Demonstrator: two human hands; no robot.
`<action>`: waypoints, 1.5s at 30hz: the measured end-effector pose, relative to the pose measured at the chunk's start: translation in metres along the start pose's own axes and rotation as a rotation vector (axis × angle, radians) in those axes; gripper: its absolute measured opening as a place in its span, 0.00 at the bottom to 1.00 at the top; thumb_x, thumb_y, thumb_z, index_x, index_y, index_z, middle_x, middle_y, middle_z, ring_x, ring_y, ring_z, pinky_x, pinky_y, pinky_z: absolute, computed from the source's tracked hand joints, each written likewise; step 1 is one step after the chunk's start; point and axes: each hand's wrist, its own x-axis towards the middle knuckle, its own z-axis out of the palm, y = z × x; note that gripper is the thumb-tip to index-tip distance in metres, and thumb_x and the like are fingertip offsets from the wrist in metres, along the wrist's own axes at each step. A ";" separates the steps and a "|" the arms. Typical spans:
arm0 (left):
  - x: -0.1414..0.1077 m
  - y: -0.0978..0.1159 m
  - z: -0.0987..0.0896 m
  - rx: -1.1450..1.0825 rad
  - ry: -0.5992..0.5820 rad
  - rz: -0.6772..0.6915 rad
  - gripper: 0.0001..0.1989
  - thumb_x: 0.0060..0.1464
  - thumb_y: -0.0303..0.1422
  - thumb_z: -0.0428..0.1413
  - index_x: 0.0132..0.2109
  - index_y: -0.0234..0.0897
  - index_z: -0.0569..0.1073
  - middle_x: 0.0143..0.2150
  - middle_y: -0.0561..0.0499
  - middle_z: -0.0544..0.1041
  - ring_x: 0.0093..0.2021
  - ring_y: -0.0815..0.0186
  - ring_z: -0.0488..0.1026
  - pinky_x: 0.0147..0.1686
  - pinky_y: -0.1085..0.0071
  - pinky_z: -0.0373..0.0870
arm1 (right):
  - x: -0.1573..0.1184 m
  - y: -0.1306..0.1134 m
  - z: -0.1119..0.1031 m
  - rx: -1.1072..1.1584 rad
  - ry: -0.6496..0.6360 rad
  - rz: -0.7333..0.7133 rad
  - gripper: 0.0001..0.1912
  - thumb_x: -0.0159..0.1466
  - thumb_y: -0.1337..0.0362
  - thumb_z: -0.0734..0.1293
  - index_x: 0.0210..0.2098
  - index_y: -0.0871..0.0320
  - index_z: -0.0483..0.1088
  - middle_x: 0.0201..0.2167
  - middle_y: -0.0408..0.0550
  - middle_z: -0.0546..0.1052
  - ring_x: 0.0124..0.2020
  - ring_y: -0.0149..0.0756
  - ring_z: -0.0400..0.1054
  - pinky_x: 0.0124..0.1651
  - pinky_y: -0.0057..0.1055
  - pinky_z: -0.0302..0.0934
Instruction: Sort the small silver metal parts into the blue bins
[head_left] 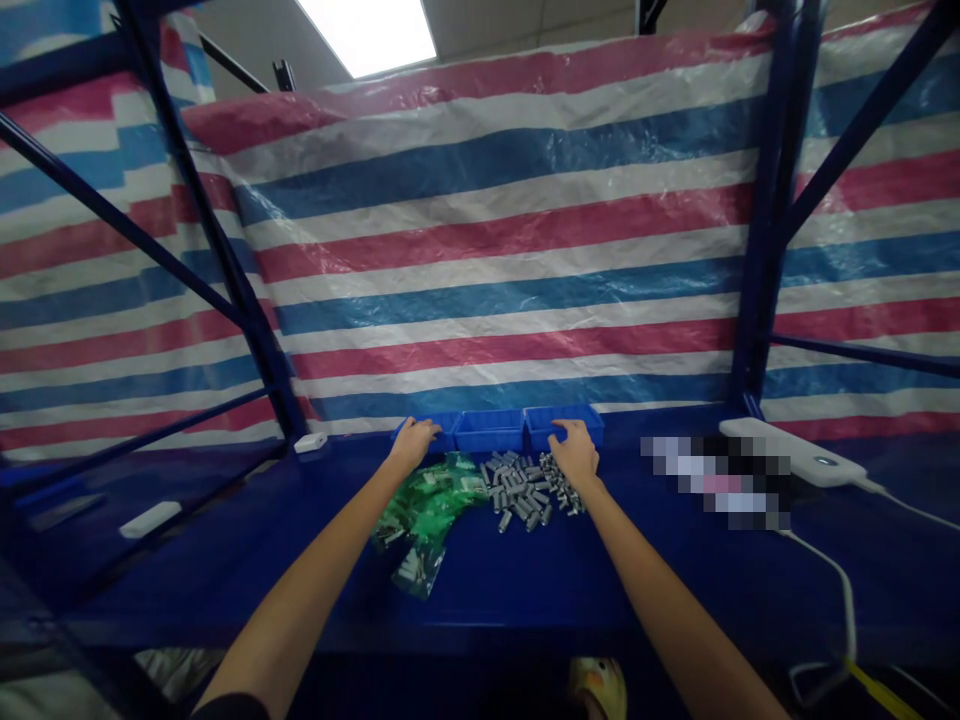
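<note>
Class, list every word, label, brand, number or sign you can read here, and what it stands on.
No readable text anywhere.
White device: its oval mark is too small to read.
Pixelated patch: anything printed is hidden.
Plastic bags, blue bins: nothing legible.

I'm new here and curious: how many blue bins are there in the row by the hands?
3: a left bin by the left hand, a middle bin, and a right bin by the right hand.

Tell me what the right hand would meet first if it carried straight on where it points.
Probably the rightmost blue bin, which the right hand overlaps in view; whether they already touch is unclear.
</note>
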 end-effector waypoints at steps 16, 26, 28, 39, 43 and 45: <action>0.000 -0.002 -0.002 0.043 -0.086 -0.018 0.15 0.53 0.26 0.44 0.40 0.37 0.74 0.38 0.43 0.74 0.39 0.60 0.69 0.45 0.62 0.53 | 0.004 0.004 0.004 -0.005 -0.025 -0.029 0.13 0.57 0.66 0.60 0.39 0.54 0.72 0.43 0.49 0.67 0.44 0.39 0.66 0.44 0.32 0.60; 0.008 0.046 -0.020 -0.088 -0.027 0.017 0.22 0.57 0.33 0.47 0.59 0.41 0.59 0.59 0.45 0.63 0.57 0.59 0.60 0.52 0.61 0.55 | 0.005 0.003 0.002 0.001 -0.052 -0.007 0.12 0.57 0.67 0.61 0.38 0.53 0.72 0.43 0.47 0.67 0.44 0.36 0.64 0.44 0.29 0.58; 0.009 0.063 -0.023 -0.151 -0.084 0.079 0.19 0.58 0.36 0.45 0.56 0.42 0.62 0.57 0.46 0.66 0.56 0.59 0.61 0.53 0.60 0.54 | 0.005 0.003 0.001 0.002 -0.070 -0.012 0.12 0.58 0.67 0.60 0.39 0.52 0.72 0.43 0.47 0.67 0.45 0.37 0.64 0.45 0.29 0.58; 0.001 0.079 -0.021 -0.157 -0.096 0.176 0.14 0.57 0.32 0.46 0.48 0.39 0.69 0.50 0.47 0.71 0.51 0.61 0.66 0.51 0.59 0.54 | 0.006 0.001 0.001 -0.030 -0.096 -0.057 0.13 0.58 0.67 0.60 0.41 0.54 0.72 0.45 0.49 0.68 0.49 0.38 0.62 0.50 0.30 0.57; 0.002 0.079 -0.018 -0.150 -0.083 0.161 0.14 0.56 0.32 0.46 0.48 0.38 0.68 0.50 0.46 0.71 0.50 0.62 0.67 0.51 0.60 0.54 | 0.006 0.001 0.001 -0.041 -0.112 -0.066 0.14 0.58 0.66 0.60 0.42 0.55 0.71 0.46 0.50 0.68 0.50 0.39 0.61 0.50 0.31 0.57; 0.001 0.080 -0.016 -0.143 -0.085 0.145 0.13 0.55 0.32 0.47 0.48 0.37 0.68 0.50 0.46 0.71 0.51 0.61 0.66 0.51 0.60 0.54 | 0.006 0.002 0.001 -0.048 -0.116 -0.068 0.15 0.58 0.65 0.60 0.43 0.54 0.71 0.47 0.50 0.67 0.50 0.40 0.61 0.50 0.32 0.57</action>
